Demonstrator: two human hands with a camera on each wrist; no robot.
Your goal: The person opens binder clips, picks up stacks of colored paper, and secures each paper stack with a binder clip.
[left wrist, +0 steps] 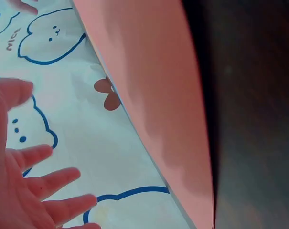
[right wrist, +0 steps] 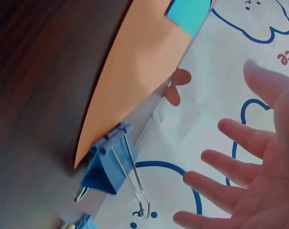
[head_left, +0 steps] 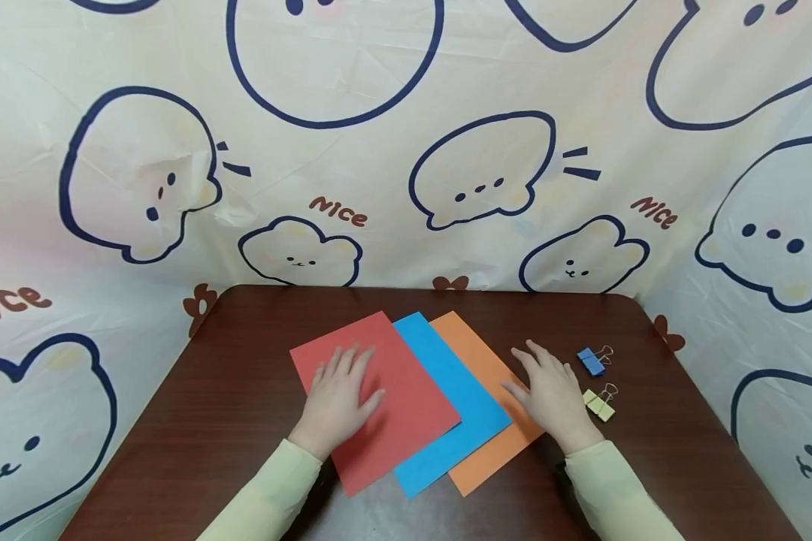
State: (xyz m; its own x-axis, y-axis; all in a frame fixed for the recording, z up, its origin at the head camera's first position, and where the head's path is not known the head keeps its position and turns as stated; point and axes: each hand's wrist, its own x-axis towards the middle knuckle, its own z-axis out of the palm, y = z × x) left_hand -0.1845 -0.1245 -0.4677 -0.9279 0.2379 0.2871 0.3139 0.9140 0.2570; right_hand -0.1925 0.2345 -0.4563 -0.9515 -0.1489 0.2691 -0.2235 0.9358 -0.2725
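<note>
Three overlapping sheets lie fanned out: a red sheet (head_left: 399, 421), a blue sheet (head_left: 474, 413) partly beneath it, and an orange sheet (head_left: 507, 443) on the right, partly covered by the blue one. My left hand (head_left: 338, 398) is over the red sheet with fingers spread, holding nothing; the left wrist view shows its fingers apart from the sheet. My right hand (head_left: 551, 394), also spread and holding nothing, is over the orange sheet's right edge. Beside it are a blue binder clip (head_left: 592, 362) and a yellow binder clip (head_left: 599, 406).
The dark brown wooden table (head_left: 230, 391) holds the sheets and clips. A pale curtain (head_left: 379, 165) with cartoon outlines hangs behind the table's far edge and along both sides.
</note>
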